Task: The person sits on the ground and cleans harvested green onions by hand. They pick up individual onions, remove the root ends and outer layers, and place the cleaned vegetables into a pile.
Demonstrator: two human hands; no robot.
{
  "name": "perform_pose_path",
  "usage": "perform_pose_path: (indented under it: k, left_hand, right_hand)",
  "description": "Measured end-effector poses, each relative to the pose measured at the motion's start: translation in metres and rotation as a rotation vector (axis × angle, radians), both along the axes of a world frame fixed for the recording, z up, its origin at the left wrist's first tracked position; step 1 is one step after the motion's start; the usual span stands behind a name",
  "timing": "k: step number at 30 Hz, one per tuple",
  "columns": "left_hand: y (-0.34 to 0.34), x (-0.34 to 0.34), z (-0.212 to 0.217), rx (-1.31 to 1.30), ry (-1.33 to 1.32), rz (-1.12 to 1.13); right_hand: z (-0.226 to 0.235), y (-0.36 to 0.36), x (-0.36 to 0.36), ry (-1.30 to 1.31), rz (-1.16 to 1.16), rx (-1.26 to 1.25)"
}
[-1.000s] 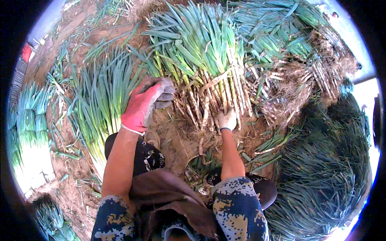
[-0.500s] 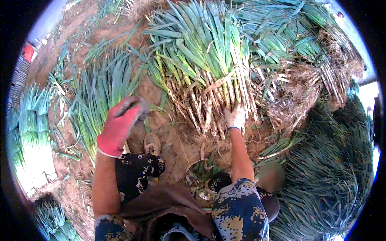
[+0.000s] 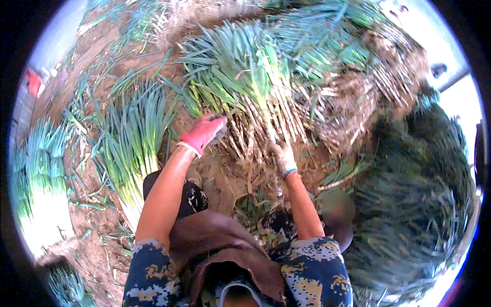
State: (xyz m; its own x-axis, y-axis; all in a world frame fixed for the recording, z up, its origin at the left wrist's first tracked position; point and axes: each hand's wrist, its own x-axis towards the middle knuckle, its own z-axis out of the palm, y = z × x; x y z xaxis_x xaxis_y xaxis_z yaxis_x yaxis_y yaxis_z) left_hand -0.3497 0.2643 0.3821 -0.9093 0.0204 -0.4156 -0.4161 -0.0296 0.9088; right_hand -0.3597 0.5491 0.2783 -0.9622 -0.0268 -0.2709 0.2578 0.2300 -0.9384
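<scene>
My right hand (image 3: pixel 282 157), in a pale work glove, is closed around the lower white stalk of a green onion (image 3: pixel 268 123). Its roots hang below the glove toward my legs, and its leaves lie over the pile (image 3: pixel 220 56) of untrimmed green onions in front of me. My left hand (image 3: pixel 204 130), in a red glove with grey fingers, hovers at the left side of that pile. Its fingers are curled together; whether anything small is in them is hidden.
Cleaner green onions (image 3: pixel 135 128) with white stems lie left of my legs, and tied bundles (image 3: pixel 46 174) line the far left. Rooty onions (image 3: pixel 353 102) lie at back right. A large dark green heap (image 3: pixel 414 204) fills the right. Loose leaves litter the dirt floor (image 3: pixel 87 225).
My left hand has moved right and forward to the pile. My right hand has drawn a green onion partly back from the pile, toward me. The whole view has shifted slightly.
</scene>
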Motion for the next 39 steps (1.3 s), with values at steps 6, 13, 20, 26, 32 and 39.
perform_pose_path:
  k: [6, 13, 20, 26, 32, 39]
  left_hand:
    - [0.068, 0.021, -0.038, 0.642, -0.155, -0.078]
    - [0.096, 0.018, -0.023, 0.935, 0.010, 0.104]
    - [0.131, 0.019, 0.022, 0.595, 0.019, -0.160]
    - [0.107, -0.003, -0.001, 0.588, 0.135, -0.198]
    - [0.100, 0.013, -0.039, 0.699, 0.066, -0.055]
    - [0.078, 0.002, -0.044, 0.854, -0.090, -0.066]
  right_hand:
    - [0.072, -0.015, 0.160, -0.267, 0.050, -0.782]
    - [0.067, -0.020, 0.226, 0.251, 0.362, -0.303]
    - [0.124, -0.027, 0.126, 0.332, -0.047, -0.212]
    - [0.105, -0.055, 0.081, 0.409, -0.116, -0.106]
    - [0.045, -0.066, 0.085, 0.297, -0.157, -0.042]
    - [-0.062, -0.041, 0.156, 0.290, -0.029, 0.194]
